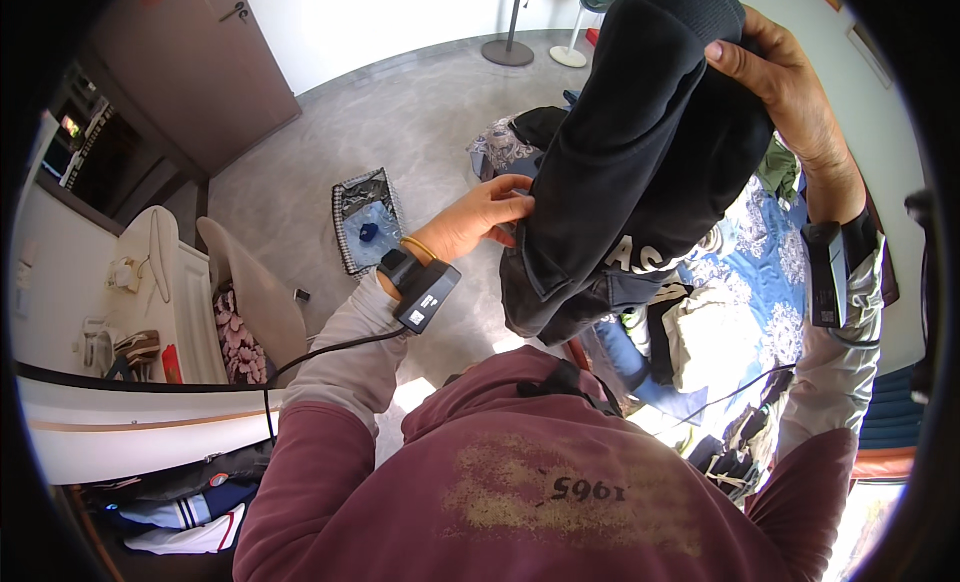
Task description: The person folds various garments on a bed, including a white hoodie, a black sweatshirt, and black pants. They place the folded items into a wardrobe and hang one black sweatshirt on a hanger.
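A black sweatshirt [622, 177] with ribbed cuff or hem and white lettering hangs folded in front of me. My right hand [772, 71] grips its upper part near the ribbed edge, thumb in front. My left hand [487, 214] is at the garment's left edge, its fingertips touching or very near the cloth; whether they pinch it is unclear. Below the sweatshirt, a bed with a blue patterned cover [780, 244] carries a beige garment [705, 334], a green garment [778, 169] and other clothes. Both wrists wear black devices with cables.
On the grey floor stands a checked fabric basket [397, 199] with blue items. A chair [255, 282] and white dresser [199, 304] are at left, above an open compartment holding folded clothes [180, 511]. A fan base [568, 56], a stand base [508, 53] and a brown door [202, 64] lie beyond.
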The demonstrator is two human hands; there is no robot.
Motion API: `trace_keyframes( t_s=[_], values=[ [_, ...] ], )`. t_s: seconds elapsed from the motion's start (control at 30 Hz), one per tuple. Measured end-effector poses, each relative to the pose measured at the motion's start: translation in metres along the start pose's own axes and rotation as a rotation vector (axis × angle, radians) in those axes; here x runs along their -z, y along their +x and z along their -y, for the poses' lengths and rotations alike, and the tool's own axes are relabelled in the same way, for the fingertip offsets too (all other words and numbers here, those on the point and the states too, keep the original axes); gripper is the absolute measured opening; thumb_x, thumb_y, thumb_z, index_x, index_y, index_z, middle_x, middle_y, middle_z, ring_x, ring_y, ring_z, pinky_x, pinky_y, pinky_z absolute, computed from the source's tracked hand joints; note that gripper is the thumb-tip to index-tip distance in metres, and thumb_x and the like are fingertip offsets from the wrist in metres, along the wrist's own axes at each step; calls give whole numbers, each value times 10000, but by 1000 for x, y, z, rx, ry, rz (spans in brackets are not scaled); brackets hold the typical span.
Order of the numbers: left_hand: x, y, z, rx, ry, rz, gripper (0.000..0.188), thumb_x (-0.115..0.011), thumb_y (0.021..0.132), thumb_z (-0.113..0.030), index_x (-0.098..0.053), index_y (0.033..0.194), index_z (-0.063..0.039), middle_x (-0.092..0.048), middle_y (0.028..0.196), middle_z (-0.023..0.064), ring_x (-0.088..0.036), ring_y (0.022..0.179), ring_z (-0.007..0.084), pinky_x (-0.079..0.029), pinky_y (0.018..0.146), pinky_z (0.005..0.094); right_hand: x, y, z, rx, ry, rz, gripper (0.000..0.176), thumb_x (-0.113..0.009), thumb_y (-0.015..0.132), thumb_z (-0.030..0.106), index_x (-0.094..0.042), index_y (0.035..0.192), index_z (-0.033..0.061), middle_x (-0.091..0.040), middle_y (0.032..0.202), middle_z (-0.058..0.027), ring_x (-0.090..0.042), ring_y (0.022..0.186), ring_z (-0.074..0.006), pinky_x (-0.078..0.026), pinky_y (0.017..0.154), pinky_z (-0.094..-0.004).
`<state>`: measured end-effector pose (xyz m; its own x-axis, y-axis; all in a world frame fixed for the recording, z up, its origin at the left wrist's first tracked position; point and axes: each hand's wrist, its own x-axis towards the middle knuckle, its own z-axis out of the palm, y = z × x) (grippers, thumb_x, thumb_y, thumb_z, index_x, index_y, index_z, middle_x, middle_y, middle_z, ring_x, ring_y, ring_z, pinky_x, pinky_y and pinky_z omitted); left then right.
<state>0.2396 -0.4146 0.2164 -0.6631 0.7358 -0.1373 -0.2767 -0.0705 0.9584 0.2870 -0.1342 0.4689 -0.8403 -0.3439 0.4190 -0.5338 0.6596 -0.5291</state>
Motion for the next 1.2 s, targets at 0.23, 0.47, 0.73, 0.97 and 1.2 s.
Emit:
trace_keyframes(
  t_s=[0.23, 0.47, 0.73, 0.97, 1.2],
  values=[
    [-4, 18, 10, -50, 215, -194, 290, -636, 808, -189, -584, 1043, -26, -603, 886, 34, -577, 742, 135, -495, 647, 272, 10, -10, -8, -38, -122, -8, 313, -681, 820, 244, -635, 1051, 39, -649, 909, -71, -614, 881, -171, -436, 901, -289],
    [20, 18, 17, 56, -452, -108, 198, -535, 860, -74, -580, 1036, 7, -632, 957, 89, -624, 876, 223, -500, 790, 420, 16, -27, -12, -192, -106, -167, 321, -648, 846, 225, -609, 1097, 28, -657, 928, -68, -626, 871, -162, -459, 868, -268],
    [12, 20, 4, -24, -818, -12, 360, -443, 942, -288, -573, 1105, 6, -618, 1103, 147, -604, 995, 264, -464, 914, 393, 31, -46, -28, -300, -134, -219, 429, -671, 812, 353, -613, 1128, 68, -638, 1001, -124, -599, 987, -258, -437, 904, -340],
    [52, 31, -18, -232, -902, -166, 347, -498, 921, -212, -517, 1180, 19, -589, 1139, 135, -572, 1054, 267, -431, 956, 413, 31, -39, -21, -393, 122, -188, 444, -659, 825, 323, -580, 1144, 25, -642, 991, -109, -619, 926, -217, -456, 888, -284],
    [34, 32, 36, -105, -736, 65, 329, -480, 878, -1, -491, 1206, -35, -591, 1109, 100, -589, 1019, 228, -486, 889, 409, 9, -3, 14, -364, 170, -294, 246, -639, 843, 170, -616, 1023, 4, -653, 884, -66, -614, 772, -157, -505, 752, -253]
  ],
)
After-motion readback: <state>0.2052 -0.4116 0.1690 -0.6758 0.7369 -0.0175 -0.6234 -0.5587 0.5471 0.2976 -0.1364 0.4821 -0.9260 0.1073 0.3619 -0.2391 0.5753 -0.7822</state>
